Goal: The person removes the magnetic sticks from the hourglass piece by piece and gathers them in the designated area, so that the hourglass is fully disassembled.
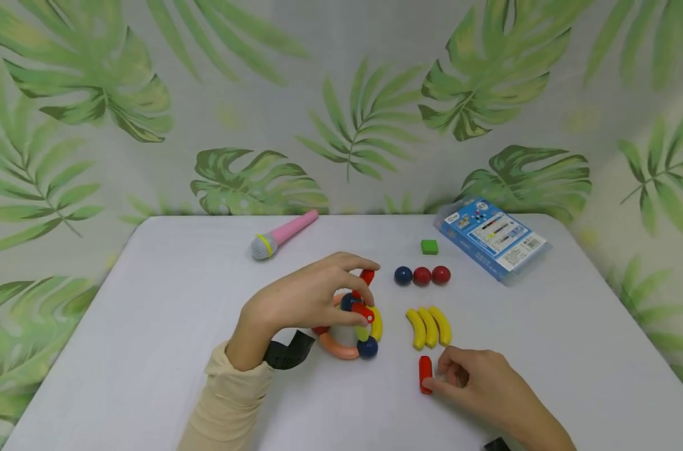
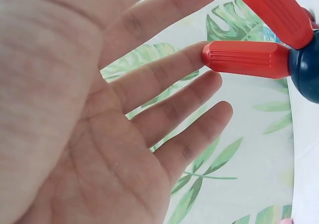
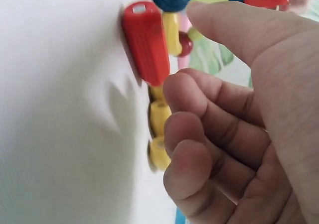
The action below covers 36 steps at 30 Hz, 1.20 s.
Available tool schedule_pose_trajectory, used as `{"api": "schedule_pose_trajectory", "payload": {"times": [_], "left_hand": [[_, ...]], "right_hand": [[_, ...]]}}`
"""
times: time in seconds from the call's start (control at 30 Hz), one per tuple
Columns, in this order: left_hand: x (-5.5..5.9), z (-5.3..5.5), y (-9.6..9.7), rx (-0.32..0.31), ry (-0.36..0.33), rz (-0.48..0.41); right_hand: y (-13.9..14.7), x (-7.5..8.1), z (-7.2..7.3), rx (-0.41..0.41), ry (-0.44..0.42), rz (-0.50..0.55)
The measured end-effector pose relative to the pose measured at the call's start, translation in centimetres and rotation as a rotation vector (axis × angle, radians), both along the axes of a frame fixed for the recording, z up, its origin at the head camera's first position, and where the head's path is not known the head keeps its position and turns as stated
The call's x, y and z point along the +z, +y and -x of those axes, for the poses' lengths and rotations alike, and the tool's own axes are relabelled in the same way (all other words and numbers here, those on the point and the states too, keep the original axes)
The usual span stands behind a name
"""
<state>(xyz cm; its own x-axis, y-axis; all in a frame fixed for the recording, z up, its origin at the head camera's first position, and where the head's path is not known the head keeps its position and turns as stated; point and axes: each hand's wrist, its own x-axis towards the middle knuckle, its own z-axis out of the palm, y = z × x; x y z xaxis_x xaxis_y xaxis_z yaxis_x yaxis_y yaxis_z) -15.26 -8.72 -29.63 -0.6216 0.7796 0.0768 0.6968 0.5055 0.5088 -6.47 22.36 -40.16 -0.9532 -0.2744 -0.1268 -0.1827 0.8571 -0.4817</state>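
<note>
My left hand [image 1: 324, 288] is over a ball-and-stick build, thumb and index finger pinching a red magnetic stick [image 1: 363, 311] on its blue ball [image 2: 306, 67]. A second red stick [image 2: 246, 59] juts from that ball, its free end at my middle fingertip. Below, a ring of orange curved sticks [image 1: 338, 348] and balls rests on the table, partly hidden by the hand. My right hand [image 1: 479, 382] is beside a loose red stick [image 3: 147, 42] lying on the table. Its thumb and fingertips are apart, and the thumb overlaps the stick's near end in the head view.
Three yellow curved sticks [image 1: 430, 327] lie beyond the loose red stick. Behind them are a blue ball [image 1: 403, 275], two red balls [image 1: 432, 275] and a green block [image 1: 429, 247]. A blue box [image 1: 494, 238] sits at the back right, a pink microphone [image 1: 285, 234] at the back left.
</note>
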Motion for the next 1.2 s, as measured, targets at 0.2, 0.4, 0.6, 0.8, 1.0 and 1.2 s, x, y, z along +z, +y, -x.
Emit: {"api": "schedule_pose_trajectory", "payload": {"times": [0.2,0.4,0.6,0.8,1.0,1.2], "left_hand": [[-0.1,-0.1,-0.1,-0.009,0.019,-0.014],[0.1,-0.1,0.0,-0.006,0.012,-0.017],[0.2,-0.1,0.0,-0.002,0.015,-0.01],[0.2,-0.3,-0.1,-0.006,0.011,-0.009],[0.1,-0.3,-0.1,-0.008,0.012,-0.005],[-0.1,-0.2,-0.2,0.023,-0.081,-0.009]], "right_hand": [[-1.0,-0.5,-0.3,0.022,0.012,-0.03],[-1.4,-0.8,-0.3,0.03,-0.004,-0.075],[-1.0,-0.8,-0.3,0.073,-0.023,-0.034],[-0.7,-0.8,-0.5,0.103,-0.079,0.0],[-0.7,-0.9,-0.7,0.141,-0.105,0.046],[-0.5,-0.4,-0.5,0.131,-0.107,0.05]]}}
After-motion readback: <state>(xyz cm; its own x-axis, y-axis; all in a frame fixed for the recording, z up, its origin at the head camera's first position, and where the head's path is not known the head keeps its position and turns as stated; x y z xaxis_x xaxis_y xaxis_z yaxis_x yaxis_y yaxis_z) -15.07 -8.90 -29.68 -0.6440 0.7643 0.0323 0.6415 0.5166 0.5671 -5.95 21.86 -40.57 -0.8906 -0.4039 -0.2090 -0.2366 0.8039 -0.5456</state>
